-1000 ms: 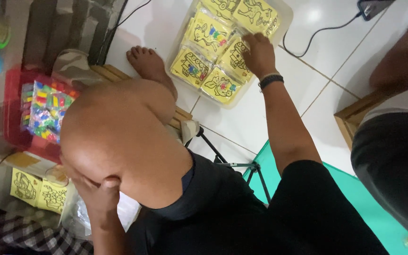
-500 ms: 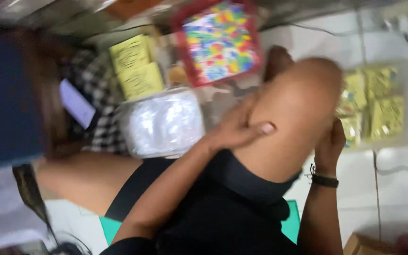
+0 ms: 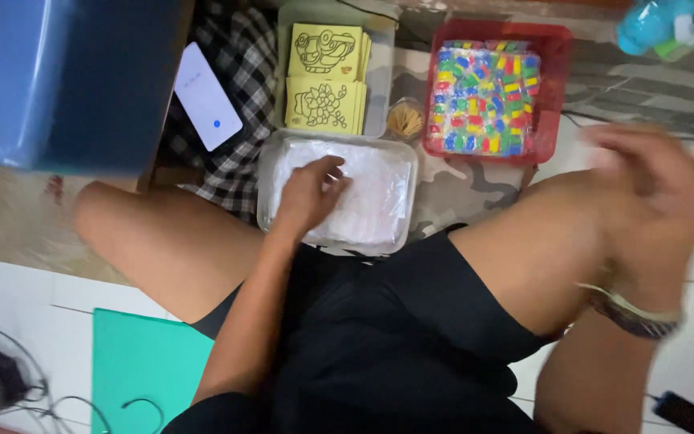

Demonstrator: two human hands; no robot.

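Right now I see my left hand (image 3: pixel 308 195) resting palm down on the clear plastic tub (image 3: pixel 271 210) that sits just in front of my lap, fingers loosely curled onto the white plastic sheets (image 3: pixel 375 197) packed inside it. It is touching the top of that stack near the tub's left side; I cannot tell whether it has pinched a sheet or is only lying on them. My right hand (image 3: pixel 656 189) is raised at the right of the view, over my right knee, and it is smeared with motion blur; the fingers look loosely spread and it appears to hold nothing, though the blur keeps me from being sure. A dark banded bracelet (image 3: pixel 634 313) sits on that wrist.

Farther away, just beyond the tub, a second clear tray (image 3: pixel 379 76) carries yellow picture cards (image 3: pixel 324 78) with black line drawings, stacked two high in view. Between that tray and the red basket (image 3: pixel 557 88) lies a small bundle of toothpicks (image 3: pixel 404 120). The red basket, far right, is filled with small packets of many colours (image 3: pixel 483 100). Left of the cards a white phone (image 3: pixel 207 96) lies on a black-and-white checked cloth (image 3: pixel 234 173). A blue box (image 3: pixel 66 80) fills the far left corner, and a teal mat (image 3: pixel 142 370) lies near me at the left.
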